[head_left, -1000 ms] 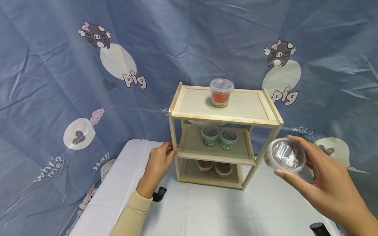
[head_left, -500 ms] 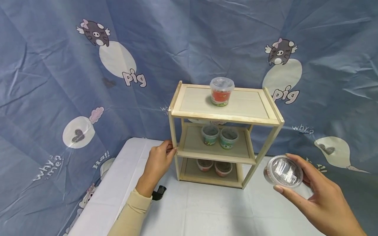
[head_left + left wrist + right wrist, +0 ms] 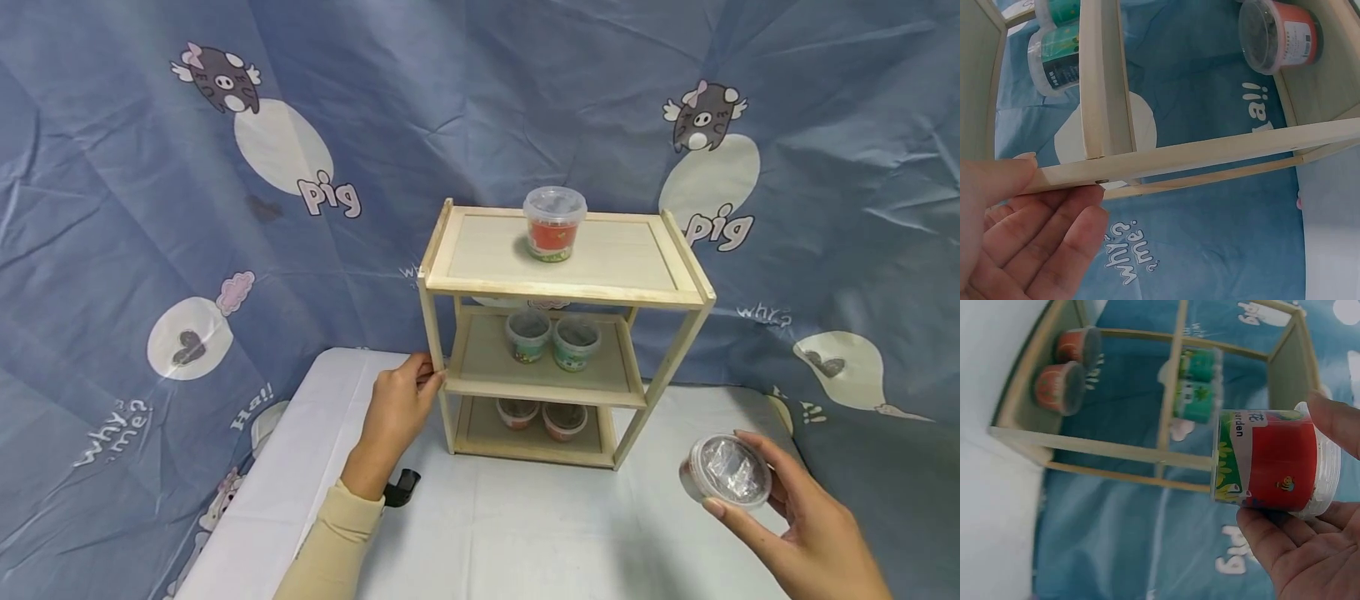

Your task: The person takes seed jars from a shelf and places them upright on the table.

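Note:
A three-tier wooden shelf (image 3: 555, 293) stands on the white-covered table. My left hand (image 3: 401, 404) holds its front left post (image 3: 1210, 155), thumb on one side and fingers on the other. Out to the right of the shelf, my right hand (image 3: 802, 517) grips a clear-lidded plastic tub (image 3: 727, 472) between thumb and fingers. In the right wrist view this tub (image 3: 1272, 459) shows a red and green label. A similar red-labelled tub (image 3: 553, 225) sits on the top tier. Two green tubs (image 3: 574, 343) share the middle tier, and two orange-red tubs (image 3: 564, 421) the bottom one.
Blue printed cloth (image 3: 390, 125) hangs behind and beside the shelf. White cloth (image 3: 540, 533) covers the table in front. A black strap-like piece (image 3: 402, 488) shows at my left wrist.
My right hand has moved down, still holding the tub, from beside the middle tier to about bottom-tier height. My left hand stays on the post. The head view has shifted slightly.

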The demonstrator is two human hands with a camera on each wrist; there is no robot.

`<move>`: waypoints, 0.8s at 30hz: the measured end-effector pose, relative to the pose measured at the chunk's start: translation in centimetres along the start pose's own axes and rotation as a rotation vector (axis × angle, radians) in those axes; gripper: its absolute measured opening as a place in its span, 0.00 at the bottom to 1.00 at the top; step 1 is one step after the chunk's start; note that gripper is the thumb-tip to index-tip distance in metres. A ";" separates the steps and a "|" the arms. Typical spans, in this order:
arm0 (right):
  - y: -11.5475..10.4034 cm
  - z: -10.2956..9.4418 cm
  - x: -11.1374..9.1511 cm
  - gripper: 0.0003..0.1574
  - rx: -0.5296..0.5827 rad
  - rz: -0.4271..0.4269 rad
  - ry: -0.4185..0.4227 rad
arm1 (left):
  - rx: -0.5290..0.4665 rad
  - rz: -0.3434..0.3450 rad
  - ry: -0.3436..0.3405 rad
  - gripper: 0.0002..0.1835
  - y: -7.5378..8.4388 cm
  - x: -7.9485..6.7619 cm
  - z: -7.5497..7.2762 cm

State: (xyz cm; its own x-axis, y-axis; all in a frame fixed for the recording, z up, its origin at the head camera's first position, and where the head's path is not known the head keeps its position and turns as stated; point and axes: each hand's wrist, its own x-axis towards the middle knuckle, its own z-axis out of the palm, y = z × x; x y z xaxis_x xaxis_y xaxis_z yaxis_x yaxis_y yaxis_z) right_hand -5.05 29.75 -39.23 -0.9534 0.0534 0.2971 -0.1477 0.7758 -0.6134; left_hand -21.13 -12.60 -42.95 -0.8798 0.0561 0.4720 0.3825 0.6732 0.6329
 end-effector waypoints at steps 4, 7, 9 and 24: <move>1.3 0.6 -0.8 0.54 0.029 0.063 -0.022 | -0.015 0.000 0.000 0.11 0.0 0.0 0.0; 2.2 1.1 -1.4 0.54 0.043 0.111 -0.020 | -0.017 -0.005 -0.001 0.11 0.0 0.1 0.0; 2.9 1.5 -1.8 0.54 0.069 0.136 -0.011 | -0.017 -0.006 -0.002 0.11 -0.1 0.0 0.0; 8.7 6.8 -5.8 0.62 0.090 0.451 -0.022 | -0.016 0.014 -0.004 0.11 -0.1 0.1 0.0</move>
State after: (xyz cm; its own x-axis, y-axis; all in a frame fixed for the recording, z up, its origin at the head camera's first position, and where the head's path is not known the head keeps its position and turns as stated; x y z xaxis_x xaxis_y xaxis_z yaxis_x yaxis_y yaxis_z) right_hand -2.54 31.95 -51.27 -0.9328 0.3591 -0.0293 0.2620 0.6203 -0.7393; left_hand -21.23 -12.65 -42.98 -0.8754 0.0683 0.4785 0.3993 0.6601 0.6363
